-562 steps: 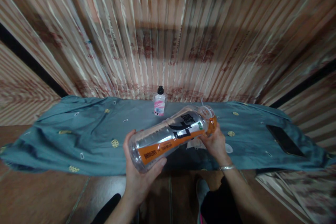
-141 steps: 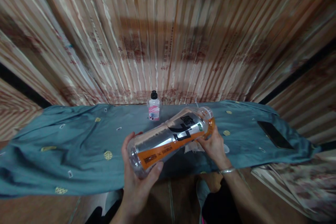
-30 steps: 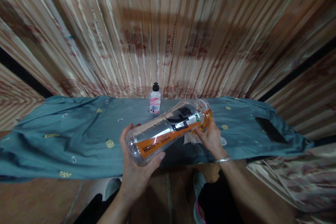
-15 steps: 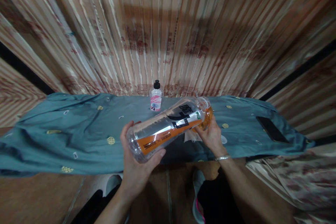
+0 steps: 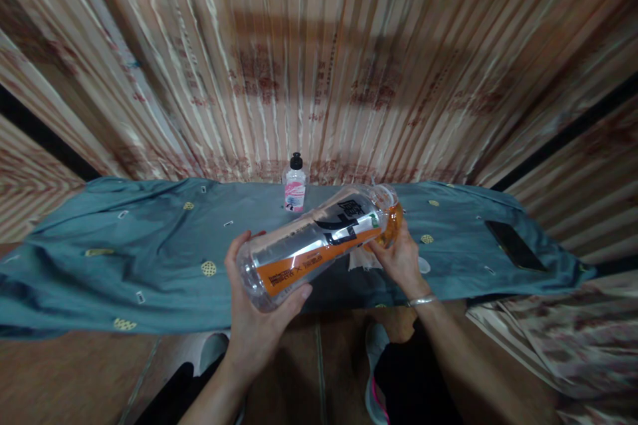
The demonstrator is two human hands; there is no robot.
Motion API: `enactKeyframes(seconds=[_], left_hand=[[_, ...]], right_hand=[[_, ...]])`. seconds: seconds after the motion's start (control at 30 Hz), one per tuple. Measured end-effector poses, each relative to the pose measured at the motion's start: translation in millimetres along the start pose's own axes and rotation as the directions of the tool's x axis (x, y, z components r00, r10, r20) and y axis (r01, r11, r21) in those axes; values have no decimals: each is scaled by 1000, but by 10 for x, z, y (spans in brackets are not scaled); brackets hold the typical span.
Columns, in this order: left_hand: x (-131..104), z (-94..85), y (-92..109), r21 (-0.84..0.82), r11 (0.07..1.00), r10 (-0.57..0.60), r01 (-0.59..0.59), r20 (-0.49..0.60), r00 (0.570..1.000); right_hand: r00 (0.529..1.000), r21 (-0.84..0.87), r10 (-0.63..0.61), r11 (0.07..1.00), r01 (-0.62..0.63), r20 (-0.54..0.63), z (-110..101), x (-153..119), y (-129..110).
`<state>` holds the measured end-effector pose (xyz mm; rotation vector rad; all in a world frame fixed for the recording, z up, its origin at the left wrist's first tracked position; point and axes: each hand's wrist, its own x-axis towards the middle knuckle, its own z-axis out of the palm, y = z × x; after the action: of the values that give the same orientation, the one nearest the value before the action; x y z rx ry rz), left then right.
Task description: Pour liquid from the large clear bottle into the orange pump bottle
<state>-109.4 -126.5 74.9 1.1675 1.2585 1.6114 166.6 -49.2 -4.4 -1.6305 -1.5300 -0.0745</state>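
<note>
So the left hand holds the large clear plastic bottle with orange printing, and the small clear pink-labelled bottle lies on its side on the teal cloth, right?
Not quite: the head view shows the small clear pink-labelled bottle standing upright on the teal cloth, not lying on its side. The left hand does hold the large clear plastic bottle with orange printing.

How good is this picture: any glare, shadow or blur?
All in the head view: dim light overall; white glare streaks along the clear plastic bottle; a darker band, perhaps shadow, across the striped curtain; fine print on the pink-labelled bottle too soft to read; the curtain looks stretched toward the edges.
</note>
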Motion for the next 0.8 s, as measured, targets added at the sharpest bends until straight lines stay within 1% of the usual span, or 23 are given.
enactKeyframes(seconds=[0.1,0.27,0.3,0.4,0.53,0.67,0.8], left_hand=[[6,-9,-3,11,1000,-10,10,25,1000],[11,-15,-20,20,999,46,-46,13,999],[7,-12,-11,28,999,34,-35,24,999],[-9,2,25,22,1000,3,-3,2,1000],[-18,15,45,14,1000,23,-23,-1,1000],[-21,11,36,25,1000,6,-6,-2,1000],[-15,-6,-12,25,998,50,-51,7,999]], right_hand=[[1000,8,3,1000,-3,9,0,-1,-4],[1000,11,-1,1000,1,7,9,-10,13],[1000,11,-3,1000,3,7,10,-11,15],[1000,15,0,1000,-1,8,10,-8,8],[1000,6,20,1000,-20,2,12,-3,-11],[1000,4,13,1000,-13,1,14,-8,-14],[1000,-2,18,1000,-18,3,13,-10,-9]])
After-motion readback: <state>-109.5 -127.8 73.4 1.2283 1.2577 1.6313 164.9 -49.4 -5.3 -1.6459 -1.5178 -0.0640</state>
